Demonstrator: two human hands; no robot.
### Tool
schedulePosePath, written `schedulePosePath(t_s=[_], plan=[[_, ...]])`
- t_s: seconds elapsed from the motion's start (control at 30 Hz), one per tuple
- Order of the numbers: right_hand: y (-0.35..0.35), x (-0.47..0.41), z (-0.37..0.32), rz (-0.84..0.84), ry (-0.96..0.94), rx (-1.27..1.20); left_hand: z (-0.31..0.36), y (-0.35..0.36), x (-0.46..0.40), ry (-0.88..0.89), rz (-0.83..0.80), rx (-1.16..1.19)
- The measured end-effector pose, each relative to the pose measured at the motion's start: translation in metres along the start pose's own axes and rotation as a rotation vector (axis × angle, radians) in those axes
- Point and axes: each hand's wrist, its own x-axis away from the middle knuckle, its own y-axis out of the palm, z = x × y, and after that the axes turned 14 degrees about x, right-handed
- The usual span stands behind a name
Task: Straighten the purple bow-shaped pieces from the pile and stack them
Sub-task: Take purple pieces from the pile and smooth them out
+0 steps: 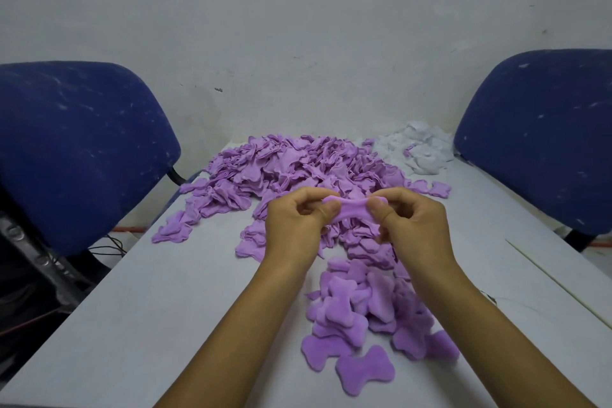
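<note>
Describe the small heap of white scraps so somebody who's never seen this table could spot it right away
Start at the blue chair on the right and look to the far end of the grey table, against the wall. The white scraps sit there in a low heap, touching the right edge of the big purple pile. They are the only white pieces; everything else heaped on the table is purple.

We hold both bare forearms out ahead, converging, wrists slightly raised. Our left hand (298,222) and right hand (410,222) face each other, fingers curled, each thumb pressed against its forefinger, pinching opposite ends of one piece (353,209) stretched between them, held up in the air.
</note>
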Motion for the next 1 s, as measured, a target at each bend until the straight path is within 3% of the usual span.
schedulePosePath(t_s=[0.13, 0.2, 0.3, 0.4, 0.5, 0.73, 0.83, 1.0], plan=[[-0.014, -0.001, 0.002, -0.236, -0.022, -0.086, 0.0, -0.005, -0.002, 0.019, -0.205, 0.009], [-0.021, -0.003, 0.006, -0.255, -0.003, -0.09, 0.0, -0.008, -0.003, -0.063, -0.286, 0.055], [-0.029, -0.008, 0.018, -0.192, 0.081, 0.009, -0.001, -0.011, -0.006, -0.142, -0.257, 0.147], [-0.035, -0.016, 0.035, -0.094, 0.115, 0.203, -0.01, -0.012, -0.01, -0.083, -0.214, 0.003], [-0.037, -0.022, 0.05, -0.123, 0.121, 0.349, -0.023, -0.009, -0.014, -0.076, -0.21, -0.12], [-0.025, -0.036, 0.067, -0.107, -0.121, 0.814, -0.056, 0.015, -0.024, 0.018, -0.273, -0.451], [-0.023, -0.044, 0.075, -0.089, -0.051, 0.849, -0.066, 0.03, -0.029, 0.067, -0.325, -0.541], [-0.023, -0.047, 0.081, -0.223, 0.064, 0.89, -0.077, 0.045, -0.031, 0.116, -0.338, -0.594]])
